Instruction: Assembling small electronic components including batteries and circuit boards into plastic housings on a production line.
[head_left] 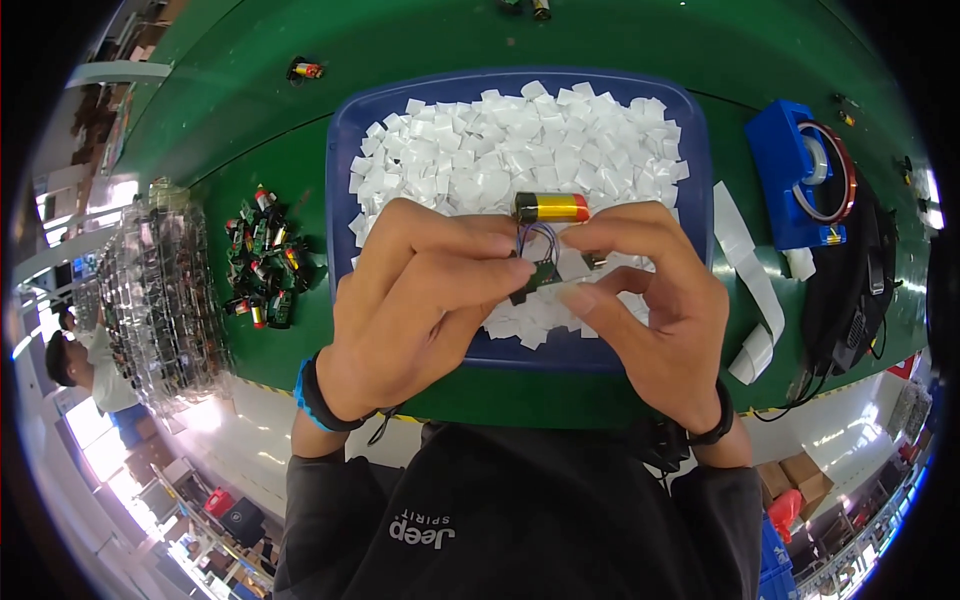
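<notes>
My left hand [425, 290] pinches a small green circuit board [540, 278] between thumb and fingers. Thin wires [540, 235] run from the board to a cylindrical battery [552, 207] with a gold middle, a red end and a black end, lying just beyond my fingertips. My right hand [665, 300] is curled at the board's right side. Between its thumb and index finger shows a small white square piece [572, 265]; a small part beside it is mostly hidden. Both hands are above a blue tray [338, 150] heaped with white square pieces [520, 135].
Left of the tray is a pile of batteries with boards [262, 260], beside stacked clear plastic trays [165, 300]. On the right stand a blue tape dispenser [775, 175], a curling white strip [745, 245] and a black bag [855, 290]. A person [95, 365] is far left.
</notes>
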